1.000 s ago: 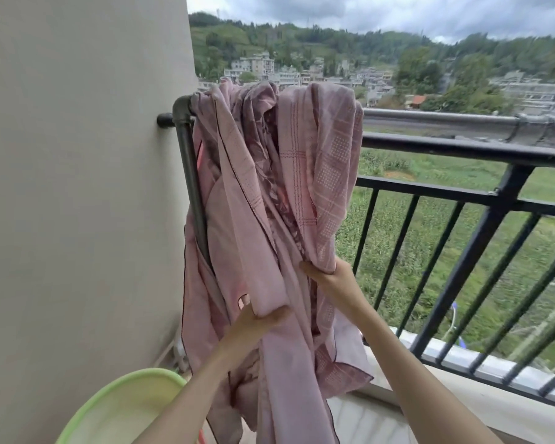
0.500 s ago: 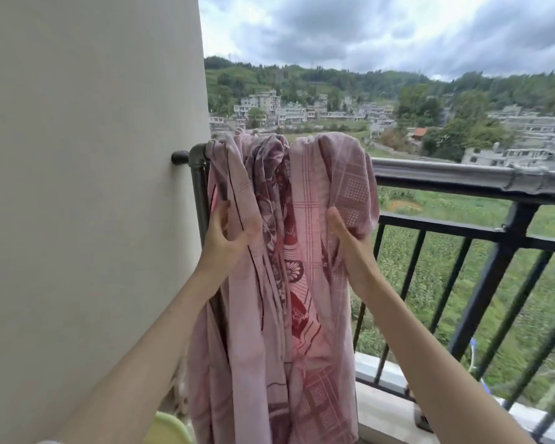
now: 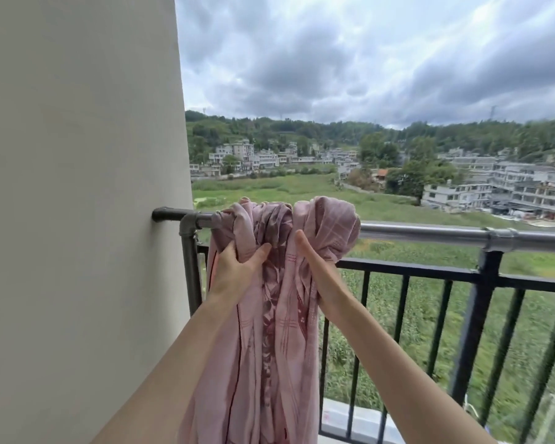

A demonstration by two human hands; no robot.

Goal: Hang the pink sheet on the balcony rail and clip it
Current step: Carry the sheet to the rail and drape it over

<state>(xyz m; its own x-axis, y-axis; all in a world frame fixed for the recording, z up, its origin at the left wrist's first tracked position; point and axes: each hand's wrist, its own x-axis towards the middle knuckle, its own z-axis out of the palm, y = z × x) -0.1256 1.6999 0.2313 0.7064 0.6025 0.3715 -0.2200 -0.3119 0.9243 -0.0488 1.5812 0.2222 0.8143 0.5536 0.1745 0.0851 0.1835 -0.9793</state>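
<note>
Pink sheet (image 3: 263,315) is draped in a bunched rope over the balcony rail (image 3: 430,233), its crest just above both hands and its length hanging down between the forearms. The left hand (image 3: 234,267) grips a fold, thumb and fingers curled round it; the right hand (image 3: 321,277) has its thumb straight along the cloth, its fingers hidden behind, so its hold cannot be told. The fabric looks soft, light and limp, likely to slide; better taken by its edges and spread sideways. No writing is readable.
</note>
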